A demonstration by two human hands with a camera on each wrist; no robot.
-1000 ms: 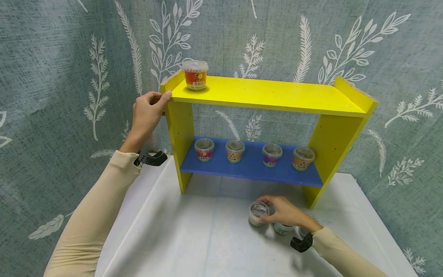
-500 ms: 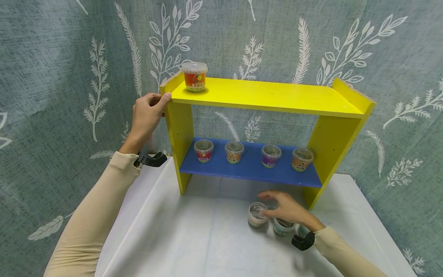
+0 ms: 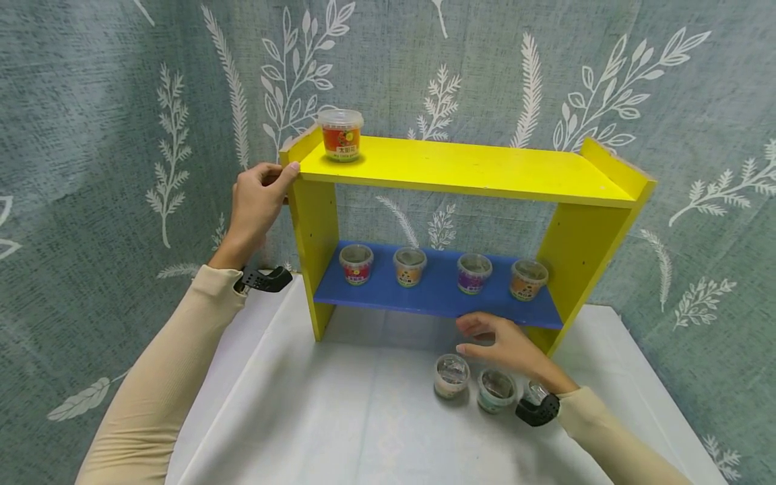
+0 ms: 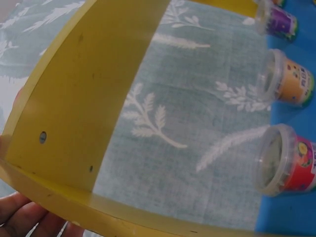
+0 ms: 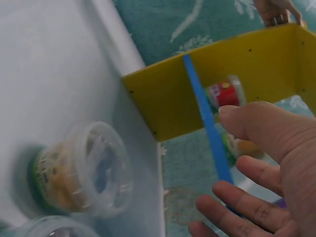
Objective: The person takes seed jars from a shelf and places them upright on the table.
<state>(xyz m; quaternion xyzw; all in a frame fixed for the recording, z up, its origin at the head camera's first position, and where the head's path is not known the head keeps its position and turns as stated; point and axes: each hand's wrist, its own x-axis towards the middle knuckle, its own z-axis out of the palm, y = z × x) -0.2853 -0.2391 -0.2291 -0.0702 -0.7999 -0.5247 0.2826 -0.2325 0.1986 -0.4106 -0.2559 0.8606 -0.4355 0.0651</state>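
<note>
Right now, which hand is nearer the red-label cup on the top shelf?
Left. The left hand grips the yellow shelf at its top left corner, just below and left of the red-label cup. The right hand hovers open, low over the cups on the table.

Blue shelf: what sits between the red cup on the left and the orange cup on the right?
In the head view, two cups stand between the red cup and the right orange cup: an orange-labelled cup and a purple cup, all on the blue shelf.
</note>
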